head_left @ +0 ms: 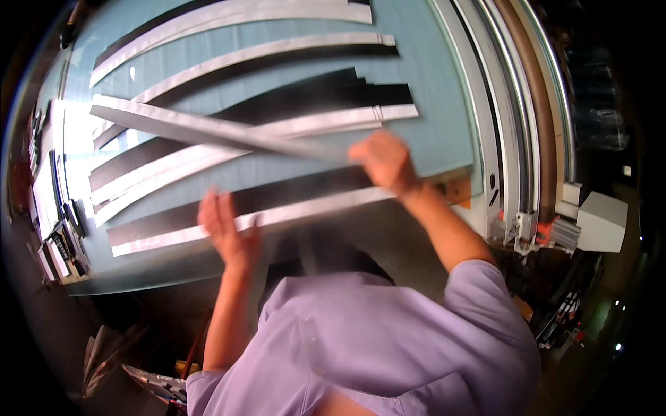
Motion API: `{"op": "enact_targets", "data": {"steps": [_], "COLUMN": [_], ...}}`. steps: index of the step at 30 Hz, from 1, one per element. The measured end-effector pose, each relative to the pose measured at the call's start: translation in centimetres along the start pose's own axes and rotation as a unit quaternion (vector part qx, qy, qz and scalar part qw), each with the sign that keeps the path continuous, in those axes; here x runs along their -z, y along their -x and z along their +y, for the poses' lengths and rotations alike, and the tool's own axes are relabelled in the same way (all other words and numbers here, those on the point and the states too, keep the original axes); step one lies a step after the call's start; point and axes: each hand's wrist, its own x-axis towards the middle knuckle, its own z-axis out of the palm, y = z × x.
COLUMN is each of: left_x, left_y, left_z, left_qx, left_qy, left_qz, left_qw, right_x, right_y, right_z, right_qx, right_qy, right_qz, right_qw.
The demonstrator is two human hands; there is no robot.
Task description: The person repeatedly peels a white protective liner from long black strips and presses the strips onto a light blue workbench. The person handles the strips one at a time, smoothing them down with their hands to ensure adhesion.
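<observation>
My right hand (385,163) is closed around the right end of a long, narrow grey-white strip (201,128). The strip runs slantwise to the far left, crossing over other strips on the table. My left hand (229,225), a little blurred, has its fingers stretched out over the nearest black and white strip (291,201); whether it touches that strip I cannot tell. Farther off lie more long strips in black and white, among them a stepped stack of black pieces (312,97) with white edges and a white-and-black strip (263,52).
A pale blue-green tabletop (437,90) bears the strips. Along its right side run metal rails (510,104) and a brown roller (544,83), with a white box-shaped end unit (602,222). Papers and dark tools (66,232) crowd the left edge.
</observation>
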Motion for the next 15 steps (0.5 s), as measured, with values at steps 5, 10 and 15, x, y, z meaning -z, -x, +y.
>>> {"op": "enact_targets", "data": {"steps": [5, 10, 15], "left_x": [-1.9, -4.9, -10.8], "left_y": [-3.1, -4.0, -4.8], "left_z": [7.2, 10.6, 12.6], "left_qx": [-0.130, -0.049, 0.053], "left_qy": [0.115, 0.099, 0.139], "left_qz": [-0.283, -0.418, -0.479], "left_qw": [0.943, 0.902, 0.865], "right_x": [0.2, 2.1, 2.6], "right_y": [7.9, 14.2, 15.9], "right_z": [-9.1, -1.7, 2.8], "right_qx": [-0.285, -0.389, -0.316], "right_qy": [-0.135, -0.091, -0.007], "right_qz": [0.000, -0.026, -0.095], "right_qw": [0.949, 0.916, 0.944]}}
